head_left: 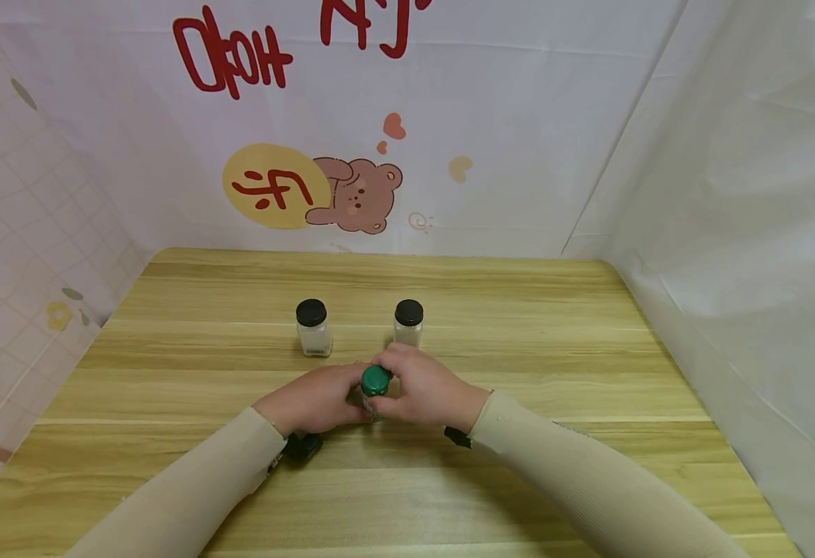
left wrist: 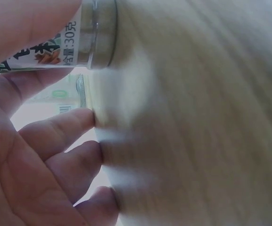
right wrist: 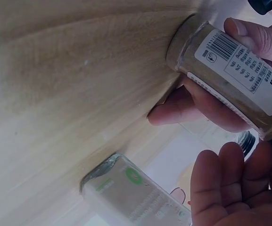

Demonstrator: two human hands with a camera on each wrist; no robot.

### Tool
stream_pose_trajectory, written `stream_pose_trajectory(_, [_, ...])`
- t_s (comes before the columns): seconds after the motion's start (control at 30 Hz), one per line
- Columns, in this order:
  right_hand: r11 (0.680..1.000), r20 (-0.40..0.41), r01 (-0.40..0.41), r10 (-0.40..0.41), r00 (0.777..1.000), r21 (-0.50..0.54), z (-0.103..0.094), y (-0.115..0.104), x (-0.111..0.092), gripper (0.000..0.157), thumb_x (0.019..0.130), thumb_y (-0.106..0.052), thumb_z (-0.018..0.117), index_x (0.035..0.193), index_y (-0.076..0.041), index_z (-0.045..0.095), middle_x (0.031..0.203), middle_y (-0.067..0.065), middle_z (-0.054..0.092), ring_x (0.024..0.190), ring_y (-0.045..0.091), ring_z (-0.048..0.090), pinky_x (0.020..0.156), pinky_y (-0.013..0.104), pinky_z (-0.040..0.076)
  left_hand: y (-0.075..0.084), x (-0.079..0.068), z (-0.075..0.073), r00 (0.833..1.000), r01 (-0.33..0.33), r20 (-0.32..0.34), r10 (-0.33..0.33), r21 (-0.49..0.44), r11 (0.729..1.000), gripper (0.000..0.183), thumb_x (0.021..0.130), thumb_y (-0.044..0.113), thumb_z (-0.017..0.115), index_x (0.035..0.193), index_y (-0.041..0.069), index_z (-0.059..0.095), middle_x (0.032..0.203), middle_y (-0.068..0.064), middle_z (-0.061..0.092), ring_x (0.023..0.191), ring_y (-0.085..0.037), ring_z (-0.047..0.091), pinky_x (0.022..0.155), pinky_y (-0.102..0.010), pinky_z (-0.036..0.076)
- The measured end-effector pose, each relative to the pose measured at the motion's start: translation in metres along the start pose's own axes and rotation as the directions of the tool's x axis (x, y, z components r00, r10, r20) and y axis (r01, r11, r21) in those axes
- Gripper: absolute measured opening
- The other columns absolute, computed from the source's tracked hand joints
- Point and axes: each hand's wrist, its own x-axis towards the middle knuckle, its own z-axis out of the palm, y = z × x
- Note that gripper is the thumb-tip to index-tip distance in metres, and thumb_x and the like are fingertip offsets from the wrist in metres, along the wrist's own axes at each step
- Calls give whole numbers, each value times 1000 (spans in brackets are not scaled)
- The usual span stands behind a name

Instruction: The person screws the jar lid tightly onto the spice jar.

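A spice jar (head_left: 373,411) of brown powder with a green cap (head_left: 376,378) stands upright near the middle of the table. My left hand (head_left: 320,399) grips its body between thumb and index finger; the other left fingers (left wrist: 74,165) rest by the tabletop. The jar's base (left wrist: 103,33) is right at the wood in the left wrist view. A barcode label (right wrist: 242,70) shows on the jar in the right wrist view. My right hand (head_left: 424,387) holds the green cap from the right, thumb and index finger on opposite sides of it.
Two clear, black-capped jars stand behind: a left jar (head_left: 314,337) with pale contents and a right jar (head_left: 407,332), partly hidden by my right hand. The wooden table (head_left: 519,310) meets a printed cloth backdrop (head_left: 505,116) at the back and sides.
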Motion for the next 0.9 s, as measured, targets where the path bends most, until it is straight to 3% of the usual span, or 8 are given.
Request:
stream_pose_trajectory(0.5, [998, 11, 0, 0, 1000, -55, -2, -3, 2, 29, 80, -38, 68, 101, -20, 59, 89, -10, 47, 85, 13, 51, 72, 17, 43, -1, 0, 0, 1000, -5, 7, 5, -11, 1000, 40, 80, 59, 61, 115, 45, 49, 123, 15, 55, 113, -7, 52, 95, -35, 43])
stream_pose_trajectory(0.9, [999, 22, -52, 52, 998, 10, -3, -4, -1, 33, 80, -37, 70, 106, -21, 60, 97, -12, 54, 92, 5, 55, 81, 20, 46, -2, 0, 1, 1000, 8, 0, -8, -9, 1000, 48, 80, 53, 65, 124, 44, 47, 133, 12, 50, 120, -11, 49, 100, -38, 41])
